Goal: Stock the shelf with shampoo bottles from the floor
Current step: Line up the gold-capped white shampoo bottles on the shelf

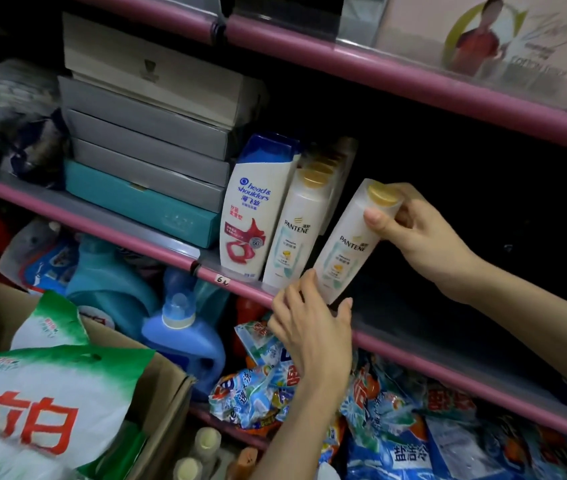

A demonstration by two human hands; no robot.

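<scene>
Held bottle (346, 244) reads PANTENE; blue-capped bottle (252, 209), head & shoulders.

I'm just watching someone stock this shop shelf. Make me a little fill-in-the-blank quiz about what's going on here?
1. The right hand grips the tilted Pantene bottle near its ____ cap.
2. The left hand holds that bottle at its ____ end.
3. The Head & Shoulders bottle has a ____ cap.
4. Left of it, grey boxes are stacked on a ____ box.

Missing words: yellow; bottom; blue; teal
</scene>
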